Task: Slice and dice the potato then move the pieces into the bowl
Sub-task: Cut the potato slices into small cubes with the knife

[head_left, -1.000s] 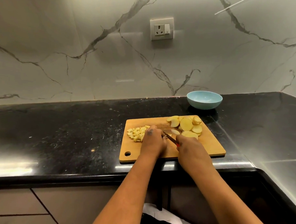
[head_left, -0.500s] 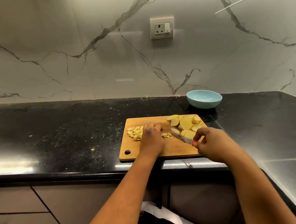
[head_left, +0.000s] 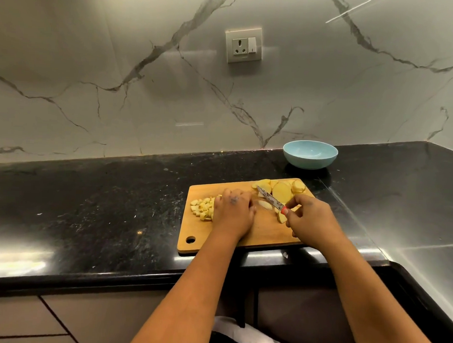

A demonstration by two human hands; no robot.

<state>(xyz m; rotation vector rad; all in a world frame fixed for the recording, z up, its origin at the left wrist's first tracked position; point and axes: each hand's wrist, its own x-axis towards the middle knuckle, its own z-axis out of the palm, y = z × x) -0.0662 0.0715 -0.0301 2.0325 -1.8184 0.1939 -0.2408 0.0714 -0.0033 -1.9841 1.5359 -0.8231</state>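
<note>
Wooden board (head_left: pixel 264 231) is set on the black counter (head_left: pixel 87 211). A knife (head_left: pixel 270 199) is gripped by its red handle in the curled right hand (head_left: pixel 309 220), blade pointing to 10 o'clock over a slice (head_left: pixel 265 205). The left hand (head_left: pixel 233 211) is laid knuckles-up on the board; whether anything is held under it cannot be told. Dice (head_left: pixel 202 209) are heaped at its 9 o'clock, round slices (head_left: pixel 282 191) at 1 o'clock. The bowl (head_left: pixel 310 154) is seen beyond the board at 12 o'clock.

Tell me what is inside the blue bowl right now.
The bowl looks empty: its visible inner wall is bare, with no potato pieces. The near rim hides the part of the floor closest to the camera. The diced pieces lie on the cutting board.
</note>
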